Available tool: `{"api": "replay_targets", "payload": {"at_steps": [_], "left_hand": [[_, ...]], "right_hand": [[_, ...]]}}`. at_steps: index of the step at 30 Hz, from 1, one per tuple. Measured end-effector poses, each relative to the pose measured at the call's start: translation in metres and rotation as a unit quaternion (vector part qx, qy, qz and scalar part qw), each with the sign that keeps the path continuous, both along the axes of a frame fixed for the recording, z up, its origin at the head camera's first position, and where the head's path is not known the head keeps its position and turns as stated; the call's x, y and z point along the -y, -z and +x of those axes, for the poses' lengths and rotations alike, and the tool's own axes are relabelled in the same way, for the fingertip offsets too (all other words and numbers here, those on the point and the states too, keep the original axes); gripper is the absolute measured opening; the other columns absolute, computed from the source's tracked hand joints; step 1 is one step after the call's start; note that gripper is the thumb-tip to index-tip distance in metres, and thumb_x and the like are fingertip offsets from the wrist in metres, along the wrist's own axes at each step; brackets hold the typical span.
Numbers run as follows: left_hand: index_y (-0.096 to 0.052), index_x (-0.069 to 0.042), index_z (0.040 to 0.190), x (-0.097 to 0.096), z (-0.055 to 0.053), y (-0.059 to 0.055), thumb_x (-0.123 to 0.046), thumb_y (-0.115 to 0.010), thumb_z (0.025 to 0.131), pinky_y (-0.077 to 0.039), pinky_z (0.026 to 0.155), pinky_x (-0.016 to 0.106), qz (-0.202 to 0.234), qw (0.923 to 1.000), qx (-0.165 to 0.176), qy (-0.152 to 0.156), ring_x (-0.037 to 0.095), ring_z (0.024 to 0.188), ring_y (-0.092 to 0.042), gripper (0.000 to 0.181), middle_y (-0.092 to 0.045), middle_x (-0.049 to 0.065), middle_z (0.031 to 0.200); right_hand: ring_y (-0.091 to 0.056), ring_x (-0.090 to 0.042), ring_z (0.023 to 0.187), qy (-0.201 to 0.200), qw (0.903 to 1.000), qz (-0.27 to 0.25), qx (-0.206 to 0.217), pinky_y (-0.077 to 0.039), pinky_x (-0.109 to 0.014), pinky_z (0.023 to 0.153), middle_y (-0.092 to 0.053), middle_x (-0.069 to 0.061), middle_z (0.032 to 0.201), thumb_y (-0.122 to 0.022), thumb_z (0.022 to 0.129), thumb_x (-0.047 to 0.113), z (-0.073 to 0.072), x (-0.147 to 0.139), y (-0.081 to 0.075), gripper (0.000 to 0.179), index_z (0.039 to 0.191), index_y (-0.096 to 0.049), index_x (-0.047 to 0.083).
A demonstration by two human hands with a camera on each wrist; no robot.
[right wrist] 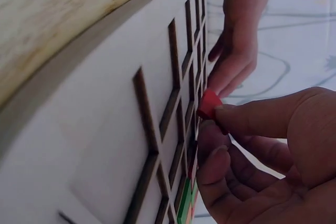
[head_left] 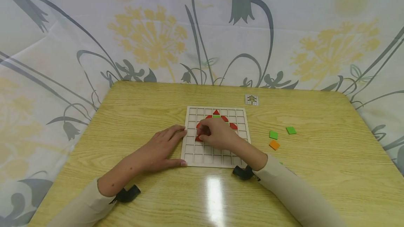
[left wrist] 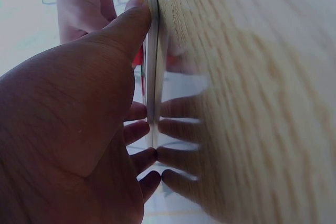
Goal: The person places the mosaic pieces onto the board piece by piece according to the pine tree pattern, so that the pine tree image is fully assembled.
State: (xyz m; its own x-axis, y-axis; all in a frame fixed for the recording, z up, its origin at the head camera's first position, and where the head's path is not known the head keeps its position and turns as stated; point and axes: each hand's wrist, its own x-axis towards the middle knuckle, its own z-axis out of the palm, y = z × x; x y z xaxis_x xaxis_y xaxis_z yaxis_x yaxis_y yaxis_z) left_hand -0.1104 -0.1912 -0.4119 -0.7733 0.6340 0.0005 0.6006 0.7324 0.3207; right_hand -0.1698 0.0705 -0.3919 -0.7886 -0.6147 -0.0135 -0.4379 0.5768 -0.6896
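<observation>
A pale wooden grid board [head_left: 190, 159] lies on the table, with red pieces [head_left: 233, 126] and green pieces [head_left: 216, 116] set in its cells. My right hand [head_left: 219, 134] is over the middle of the board and covers several cells. Between its thumb and fingers it pinches a red piece [right wrist: 210, 103] with a curved edge, tilted at the grid. At the board's left side, my left hand [head_left: 161, 148] rests with fingers spread. Its thumb [left wrist: 137, 17] touches the near left corner, while the other fingertips lie along the left edge.
Right of the board lie loose green tiles [head_left: 291, 130] and an orange tile [head_left: 274, 145]; another green one is partly hidden by the right sleeve. A small pattern card [head_left: 251, 100] lies behind the board. A flower-printed curtain [head_left: 214, 45] hangs behind the table.
</observation>
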Motion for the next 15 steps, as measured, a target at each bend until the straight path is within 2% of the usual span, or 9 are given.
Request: {"api": "replay_targets", "payload": {"at_steps": [6,10,15], "left_hand": [[-0.034,-0.008,0.165,0.0000,-0.0003,0.0003,-0.066,-0.067,0.097,-0.035,0.119,0.061,0.000,1.0000,0.000,0.001,0.032,0.156,-0.032,0.095,-0.030,0.010,0.169],[-0.034,-0.008,0.165,0.0000,-0.0004,0.0002,-0.066,-0.066,0.097,-0.035,0.119,0.061,-0.001,1.0000,-0.001,0.001,0.032,0.156,-0.032,0.095,-0.030,0.010,0.169],[-0.034,-0.008,0.165,-0.0004,0.0001,-0.0009,-0.066,-0.067,0.097,-0.035,0.120,0.061,0.000,1.0000,0.000,0.001,0.032,0.156,-0.031,0.096,-0.030,0.010,0.169]], "right_hand": [[-0.059,-0.012,0.077,-0.003,0.9999,0.007,-0.008,-0.052,-0.028,0.071,-0.067,0.003,0.085,-0.076,0.094,0.003,-0.0018,0.0016,0.0048,0.005,0.093,-0.074,0.008],[-0.056,-0.013,0.077,-0.008,0.9992,0.017,-0.035,-0.050,-0.028,0.069,-0.065,0.005,0.086,-0.078,0.094,0.005,-0.0013,0.0020,0.0073,0.010,0.089,-0.078,0.014],[-0.056,-0.012,0.082,-0.021,0.9974,0.024,-0.064,-0.051,-0.028,0.072,-0.066,0.006,0.086,-0.078,0.093,0.004,0.0020,0.0006,0.0069,0.010,0.089,-0.081,0.012]]}}
